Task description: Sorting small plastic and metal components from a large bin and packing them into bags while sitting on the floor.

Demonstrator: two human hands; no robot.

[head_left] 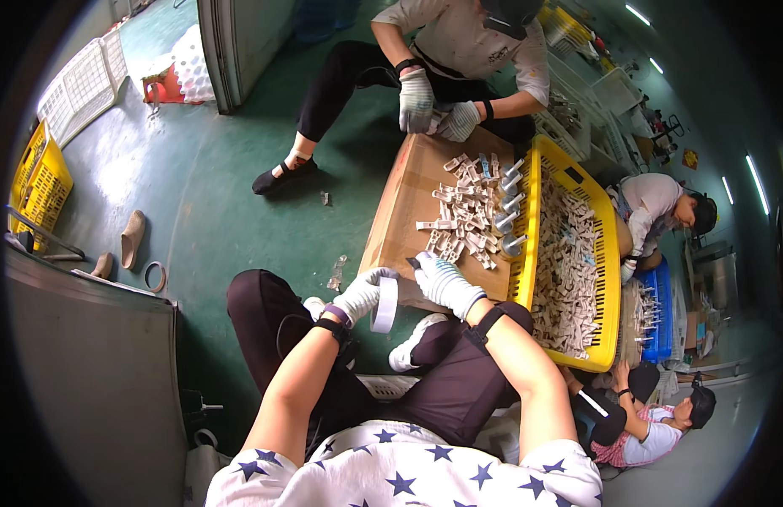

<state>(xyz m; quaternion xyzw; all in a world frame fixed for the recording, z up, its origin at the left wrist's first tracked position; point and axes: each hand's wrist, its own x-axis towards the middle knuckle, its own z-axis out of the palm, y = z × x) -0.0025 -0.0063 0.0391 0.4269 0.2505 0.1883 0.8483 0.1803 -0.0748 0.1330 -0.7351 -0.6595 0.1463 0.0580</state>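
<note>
Over the lap | left hand [360, 296] clamped on upright tape roll [384, 304] | right hand [442, 281] fingers apart, touching cardboard box [400, 211]

Left hand [363, 293] grips tape roll [384, 304]; right hand [443, 281] touches cardboard [400, 211].

1. The left hand [363, 293] and right hand [443, 282] wear white knit gloves with black wrist straps.
2. The tape roll [384, 304] is white.
3. The cardboard box [408, 203] is plain brown.
4. The small parts [469, 211] on it are off-white.
5. The crate [609, 253] is bright yellow with slotted walls.
6. The floor [205, 194] is dark green.
7. The person's shirt [391, 473] is white with dark blue stars; the trousers [442, 389] are black.
</note>
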